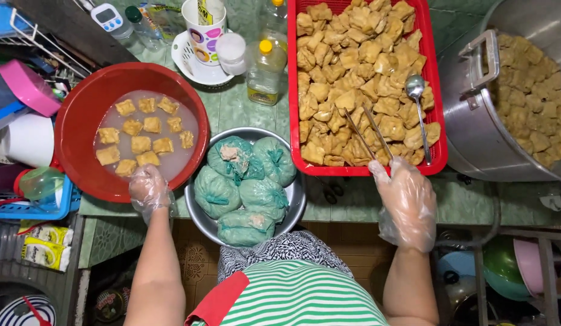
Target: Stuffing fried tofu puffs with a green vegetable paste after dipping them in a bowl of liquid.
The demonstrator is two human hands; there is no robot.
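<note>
My left hand (pixel 148 191), in a clear plastic glove, rests on the near rim of a red basin (pixel 75 115) where tofu pieces (pixel 141 133) float in cloudy water. Also gloved, my right hand (pixel 407 202) grips metal tongs (pixel 368 134) whose tips lie among fried tofu puffs (pixel 353 66) in a red basket (pixel 436 151). A metal spoon (pixel 417 96) lies in that basket. Between my hands a metal bowl (pixel 295 196) holds several green plastic bags of filling (pixel 244 187), one of them open.
A big metal pot (pixel 473 133) full of tofu puffs stands at the right. Behind the bowl are oil bottles (pixel 265 72), a patterned cup (pixel 203 30) in a white holder and a small lidded jar (pixel 231 51). Plastic tubs and containers crowd the left edge.
</note>
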